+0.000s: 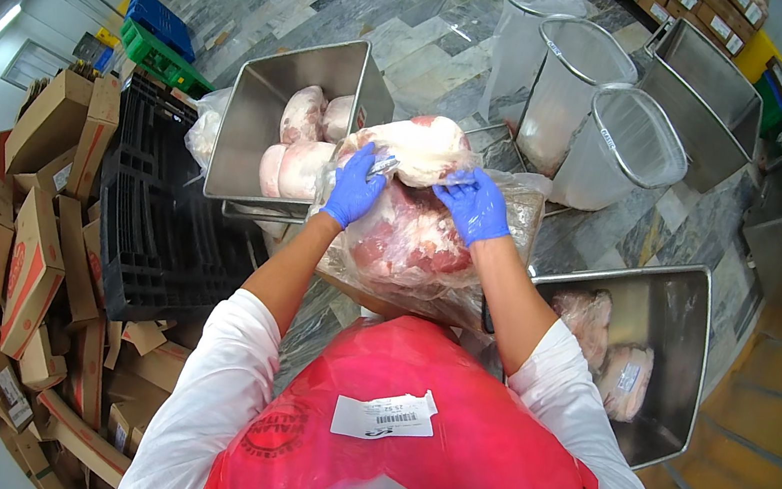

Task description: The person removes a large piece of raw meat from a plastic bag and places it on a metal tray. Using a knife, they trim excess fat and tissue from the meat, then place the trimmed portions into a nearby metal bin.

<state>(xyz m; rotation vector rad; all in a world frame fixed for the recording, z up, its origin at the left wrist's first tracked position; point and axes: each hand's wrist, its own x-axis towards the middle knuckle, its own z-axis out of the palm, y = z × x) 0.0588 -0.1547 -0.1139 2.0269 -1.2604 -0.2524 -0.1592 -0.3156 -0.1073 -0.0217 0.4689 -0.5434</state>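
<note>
A big piece of raw meat (413,233) in clear plastic wrap lies in front of me at chest height. My left hand (354,188), in a blue glove, grips the plastic at the meat's upper left. My right hand (475,207), also blue-gloved, grips the wrap at the upper right. A small blade-like object shows by my left fingers, too small to tell. I wear a red plastic apron (440,454) with a white label stuck on it.
A steel bin (260,104) with several wrapped meat pieces stands behind left. Another steel bin (675,307) with two wrapped pieces is at my right. Plastic-lined round bins (631,129) stand behind. A black pallet (152,219) and flattened cardboard boxes (34,262) lie left.
</note>
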